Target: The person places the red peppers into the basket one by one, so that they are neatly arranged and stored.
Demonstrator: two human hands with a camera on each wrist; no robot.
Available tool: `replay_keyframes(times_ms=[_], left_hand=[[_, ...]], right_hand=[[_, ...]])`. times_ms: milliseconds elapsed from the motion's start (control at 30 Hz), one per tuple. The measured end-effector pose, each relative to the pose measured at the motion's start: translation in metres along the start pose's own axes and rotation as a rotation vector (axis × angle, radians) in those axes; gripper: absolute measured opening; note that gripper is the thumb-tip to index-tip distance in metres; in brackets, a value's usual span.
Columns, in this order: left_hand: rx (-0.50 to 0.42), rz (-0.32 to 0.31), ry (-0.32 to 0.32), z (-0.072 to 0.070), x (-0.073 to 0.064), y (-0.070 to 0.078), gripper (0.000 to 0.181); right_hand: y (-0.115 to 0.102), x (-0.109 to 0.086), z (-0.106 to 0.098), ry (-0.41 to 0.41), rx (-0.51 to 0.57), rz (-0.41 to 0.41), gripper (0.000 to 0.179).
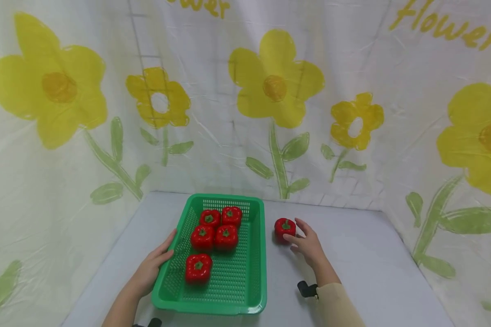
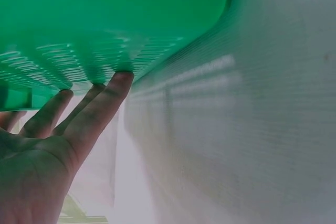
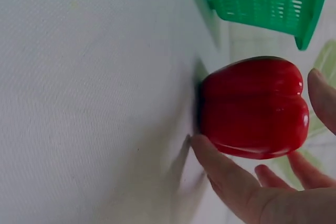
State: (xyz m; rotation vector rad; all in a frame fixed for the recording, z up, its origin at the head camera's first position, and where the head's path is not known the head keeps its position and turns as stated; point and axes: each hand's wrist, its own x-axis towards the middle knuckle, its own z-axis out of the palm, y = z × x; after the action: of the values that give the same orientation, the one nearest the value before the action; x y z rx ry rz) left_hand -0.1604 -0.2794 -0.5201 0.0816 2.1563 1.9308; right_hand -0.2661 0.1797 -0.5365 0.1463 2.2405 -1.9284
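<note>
In the head view, several red bell peppers stand stem-up in a green plastic basket. My left hand is at the basket's left side; the left wrist view shows its straight fingers with tips against the slotted outer wall. To the right of the basket, one more bell pepper stands on the table. My right hand is spread about it. In the right wrist view, the thumb is just apart from the bell pepper, while a lower finger reaches its base.
The white tabletop meets a white curtain printed with yellow flowers at the back and sides. A black wrist mount is strapped at my right sleeve, above the table.
</note>
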Motion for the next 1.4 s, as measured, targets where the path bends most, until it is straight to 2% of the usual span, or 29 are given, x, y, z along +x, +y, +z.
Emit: replay_keyframes(times_ms=[100,300,533,733,1133,1400], left_hand=[[-0.005,0.005,-0.006,0.000,0.001,-0.001,0.058],[-0.016,0.002,-0.016,0.000,0.001,0.000,0.058],[-0.028,0.018,-0.028,0.001,0.000,0.004,0.057],[-0.027,0.003,-0.025,0.002,-0.001,0.004,0.057],[-0.022,0.004,-0.005,0.000,0.000,0.003,0.057],[-0.011,-0.006,-0.006,0.001,0.000,0.001,0.057]], right_hand=[[0.001,0.002,0.001,-0.013,0.024,0.025,0.078],[0.006,0.007,0.002,-0.035,0.021,0.022,0.075],[0.009,0.008,0.004,0.008,0.031,0.021,0.070],[0.006,0.005,0.003,0.041,0.040,0.034,0.071],[-0.015,-0.005,0.005,0.080,0.107,-0.003,0.068],[-0.033,-0.020,0.007,0.072,0.127,-0.057,0.068]])
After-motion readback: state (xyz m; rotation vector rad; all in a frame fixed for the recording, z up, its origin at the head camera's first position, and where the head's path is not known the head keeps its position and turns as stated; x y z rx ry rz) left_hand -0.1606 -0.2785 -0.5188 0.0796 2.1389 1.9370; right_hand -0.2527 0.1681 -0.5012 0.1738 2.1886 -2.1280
